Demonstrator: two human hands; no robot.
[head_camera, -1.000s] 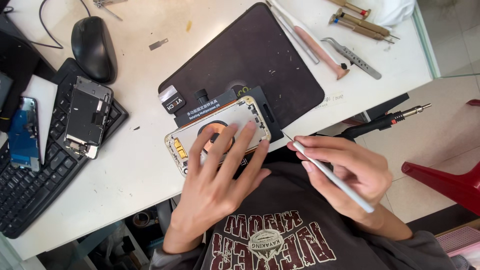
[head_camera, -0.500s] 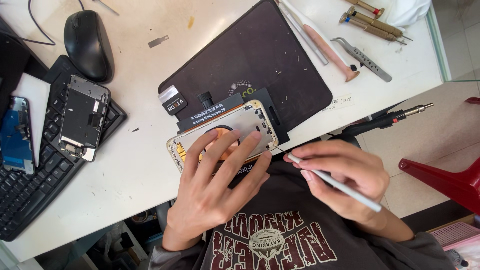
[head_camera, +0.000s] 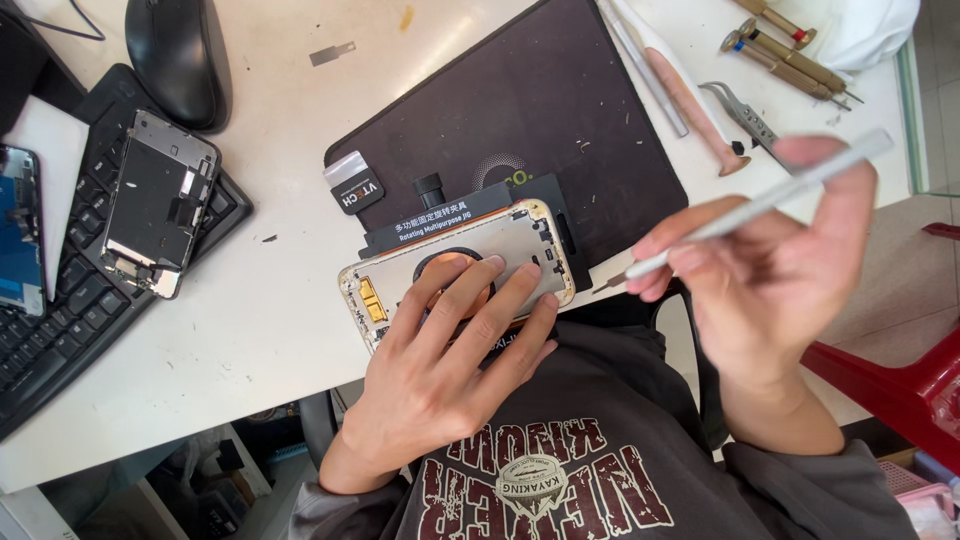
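Note:
An opened phone housing (head_camera: 420, 272), silver with a gold rim and a copper ring inside, rests on a black jig (head_camera: 455, 215) at the table's near edge. My left hand (head_camera: 445, 365) lies flat on the housing, fingers spread over the copper ring. My right hand (head_camera: 775, 265) is raised to the right of the phone and grips a thin white tool (head_camera: 760, 200) like a pen. Its metal tip points down-left, close to the phone's right end without touching it.
A dark work mat (head_camera: 540, 110) lies under the jig. A black mouse (head_camera: 180, 55), a keyboard (head_camera: 60, 330) bearing a phone screen assembly (head_camera: 155, 205), tweezers (head_camera: 745, 115), screwdrivers (head_camera: 790, 55) and a pink-handled tool (head_camera: 690, 95) sit around it. A red stool (head_camera: 900, 370) stands lower right.
My right hand has lifted and swung to the right, tilting the white tool upward and away from the phone's edge. My left hand stays pressed on the housing.

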